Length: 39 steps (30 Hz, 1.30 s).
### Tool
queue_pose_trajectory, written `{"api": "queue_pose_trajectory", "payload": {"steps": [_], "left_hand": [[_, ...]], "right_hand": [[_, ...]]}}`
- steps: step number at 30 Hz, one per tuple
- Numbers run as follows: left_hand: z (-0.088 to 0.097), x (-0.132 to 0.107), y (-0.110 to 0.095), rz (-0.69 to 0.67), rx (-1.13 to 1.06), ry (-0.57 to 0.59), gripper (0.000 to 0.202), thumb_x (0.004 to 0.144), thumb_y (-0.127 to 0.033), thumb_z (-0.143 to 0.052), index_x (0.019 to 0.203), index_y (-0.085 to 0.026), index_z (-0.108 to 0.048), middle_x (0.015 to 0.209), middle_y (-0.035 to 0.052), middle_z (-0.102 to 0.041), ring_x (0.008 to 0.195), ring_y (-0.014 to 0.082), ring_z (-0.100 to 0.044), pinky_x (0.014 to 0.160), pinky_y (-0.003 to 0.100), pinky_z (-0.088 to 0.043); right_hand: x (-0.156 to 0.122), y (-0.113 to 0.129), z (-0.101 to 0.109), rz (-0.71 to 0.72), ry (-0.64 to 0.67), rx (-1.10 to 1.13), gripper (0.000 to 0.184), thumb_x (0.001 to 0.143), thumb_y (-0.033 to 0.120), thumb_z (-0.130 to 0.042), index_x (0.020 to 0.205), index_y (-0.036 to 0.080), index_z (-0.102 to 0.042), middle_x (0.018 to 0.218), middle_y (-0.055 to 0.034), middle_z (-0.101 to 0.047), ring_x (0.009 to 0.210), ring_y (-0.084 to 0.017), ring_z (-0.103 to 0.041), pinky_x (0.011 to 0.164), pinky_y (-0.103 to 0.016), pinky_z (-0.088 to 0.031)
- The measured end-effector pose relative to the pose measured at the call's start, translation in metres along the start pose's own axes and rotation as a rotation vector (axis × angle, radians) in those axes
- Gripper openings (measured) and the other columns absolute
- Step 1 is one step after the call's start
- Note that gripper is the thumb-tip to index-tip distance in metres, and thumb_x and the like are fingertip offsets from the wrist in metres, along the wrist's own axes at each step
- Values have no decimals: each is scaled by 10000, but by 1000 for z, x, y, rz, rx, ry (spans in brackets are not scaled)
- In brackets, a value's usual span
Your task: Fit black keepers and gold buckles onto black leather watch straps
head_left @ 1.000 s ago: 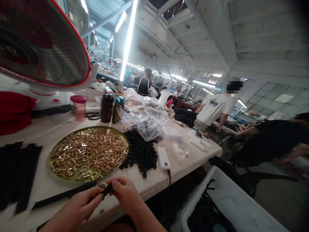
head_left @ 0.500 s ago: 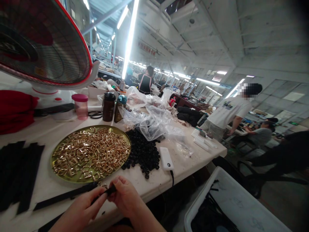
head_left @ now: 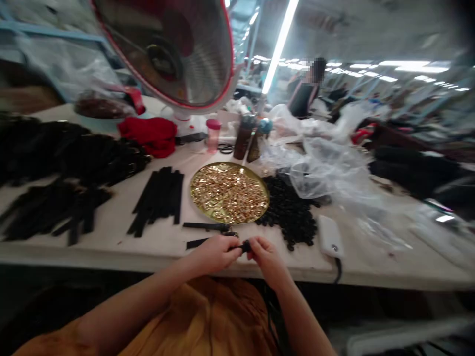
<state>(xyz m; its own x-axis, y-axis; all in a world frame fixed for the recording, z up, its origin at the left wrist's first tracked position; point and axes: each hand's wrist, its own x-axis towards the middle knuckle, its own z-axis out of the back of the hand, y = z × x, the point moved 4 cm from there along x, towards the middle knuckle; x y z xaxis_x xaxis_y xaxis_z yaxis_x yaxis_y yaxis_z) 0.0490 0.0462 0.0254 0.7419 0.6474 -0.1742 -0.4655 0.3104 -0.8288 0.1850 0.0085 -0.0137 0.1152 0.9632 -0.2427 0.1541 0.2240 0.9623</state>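
Observation:
Close to the table's front edge, my left hand [head_left: 221, 253] and my right hand [head_left: 261, 248] are both closed on one black strap [head_left: 245, 246], its end pinched between them. Part of it is hidden by my fingers. Just beyond lies another black strap [head_left: 202, 226] with a small metal piece at its right end. Behind my hands stands a round gold tray [head_left: 193, 195] heaped with small gold metal buckles [head_left: 230, 190]. A pile of small black parts [head_left: 293, 212] spreads to the tray's right; their exact kind is too blurred to tell.
A stack of black straps [head_left: 159, 198] and larger black bundles [head_left: 74, 148] lie left. A red-rimmed fan [head_left: 170, 54], red cloth [head_left: 150, 136], pink-lidded cup [head_left: 213, 136] and dark bottles [head_left: 244, 136] stand behind. Clear plastic bags [head_left: 322, 168] and a white corded device [head_left: 330, 236] are right. A person [head_left: 304, 94] is farther back.
My view has swung left and levelled, bringing the black bundles at left into sight and the person in white out of it. Both hands still hold the strap.

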Motion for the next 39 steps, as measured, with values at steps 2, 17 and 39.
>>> {"api": "queue_pose_trajectory", "payload": {"steps": [2,17,39], "left_hand": [[-2,-1,1,11,-11,-24,241,806,-311,-401,742,-155,-574,578,-31,-510,536,87,-426,513,193,-283],[-1,-1,11,36,-275,-83,360,767,-129,-375,1127,-130,-390,773,18,-599,671,103,-536,623,217,-414],[3,-1,28,219,37,-255,227,742,-396,-539,795,-175,-533,713,-9,-580,645,126,-521,540,214,-335]], "right_hand": [[1,-6,5,-7,24,-25,314,721,470,-603,655,164,-590,538,28,-505,552,-103,-443,571,-243,-354],[10,-15,-5,-81,46,-8,282,676,451,-655,700,179,-586,594,14,-520,565,-123,-468,587,-280,-410],[2,-34,-18,-384,214,349,217,748,393,-614,874,221,-651,755,11,-582,607,-105,-480,588,-234,-437]]}}
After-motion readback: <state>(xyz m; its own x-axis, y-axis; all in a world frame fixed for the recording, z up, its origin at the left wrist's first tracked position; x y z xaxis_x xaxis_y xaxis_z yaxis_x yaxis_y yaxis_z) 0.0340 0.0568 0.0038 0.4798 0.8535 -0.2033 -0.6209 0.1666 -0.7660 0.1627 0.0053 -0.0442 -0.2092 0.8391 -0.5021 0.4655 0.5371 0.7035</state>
